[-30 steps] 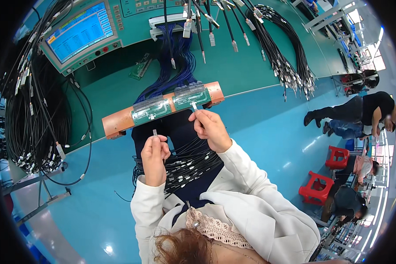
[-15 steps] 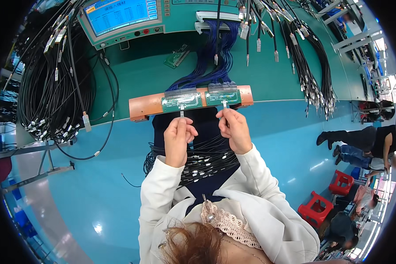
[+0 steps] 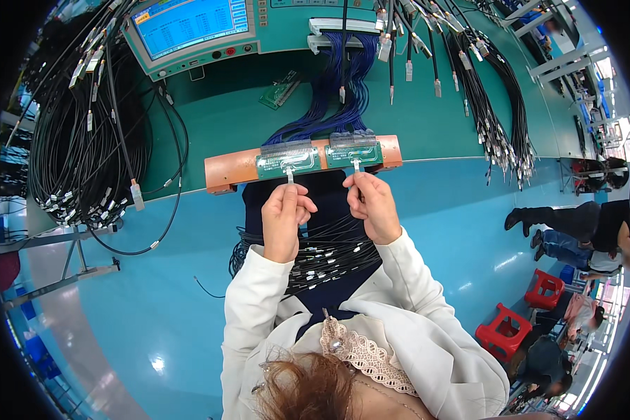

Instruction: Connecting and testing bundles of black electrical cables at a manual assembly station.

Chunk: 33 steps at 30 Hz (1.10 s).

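Two green circuit boards, the left one [image 3: 304,162] and the right one [image 3: 371,155], sit side by side on an orange-brown bar [image 3: 231,169] at the table's near edge. My left hand [image 3: 283,217] pinches a small metal cable connector [image 3: 290,178] at the left board's front socket. In a like pinch, my right hand [image 3: 375,210] grips a second connector [image 3: 357,167] at the right board's socket. Both connectors meet their boards; how deep they sit is too small to tell. Dark blue wires [image 3: 318,115] run from the boards' back edges to the tester [image 3: 273,35].
Black cables [image 3: 315,262] lie across my lap. A large cable bundle [image 3: 91,154] hangs at the left, another [image 3: 497,119] at the right. A small loose board [image 3: 280,91] lies on the green table [image 3: 427,126]. Red stools [image 3: 504,330] and people are at the right.
Both hands keep their grip on the connectors and have hardly moved. On the tester's blue screen, the large line at the top has gone.
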Each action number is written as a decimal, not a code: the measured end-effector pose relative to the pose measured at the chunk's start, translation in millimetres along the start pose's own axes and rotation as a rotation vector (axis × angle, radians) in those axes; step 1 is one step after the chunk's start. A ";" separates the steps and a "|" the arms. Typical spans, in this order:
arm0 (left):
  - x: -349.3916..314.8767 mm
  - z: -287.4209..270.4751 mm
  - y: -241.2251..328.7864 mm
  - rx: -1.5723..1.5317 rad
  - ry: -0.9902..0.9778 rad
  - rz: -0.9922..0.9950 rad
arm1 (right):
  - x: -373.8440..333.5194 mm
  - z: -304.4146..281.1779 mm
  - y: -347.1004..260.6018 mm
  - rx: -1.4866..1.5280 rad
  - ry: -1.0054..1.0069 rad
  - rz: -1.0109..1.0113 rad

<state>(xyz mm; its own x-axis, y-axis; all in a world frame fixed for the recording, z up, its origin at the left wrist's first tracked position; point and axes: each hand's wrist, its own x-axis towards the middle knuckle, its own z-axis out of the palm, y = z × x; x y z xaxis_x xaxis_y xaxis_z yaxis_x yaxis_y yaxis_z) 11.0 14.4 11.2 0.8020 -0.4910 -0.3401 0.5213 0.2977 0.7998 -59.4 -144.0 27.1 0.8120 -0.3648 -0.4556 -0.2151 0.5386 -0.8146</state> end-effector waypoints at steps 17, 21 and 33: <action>4.8 13.0 -2.3 0.013 0.133 0.060 | 2.8 -0.2 0.9 0.030 0.009 0.000; 8.0 14.1 -3.7 0.024 0.134 0.072 | 6.5 -3.0 2.0 0.056 -0.029 -0.004; -26.0 -20.1 24.4 -0.005 0.172 -0.130 | -7.0 -3.4 -5.8 -0.568 0.096 -0.409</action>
<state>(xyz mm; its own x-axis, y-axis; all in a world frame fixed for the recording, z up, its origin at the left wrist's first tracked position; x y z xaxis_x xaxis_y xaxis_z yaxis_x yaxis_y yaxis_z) 8.7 50.9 29.7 0.7655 -0.3784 -0.5203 0.6250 0.2455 0.7410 -65.7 -147.2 33.8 0.8422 -0.5331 -0.0809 -0.1736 -0.1262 -0.9767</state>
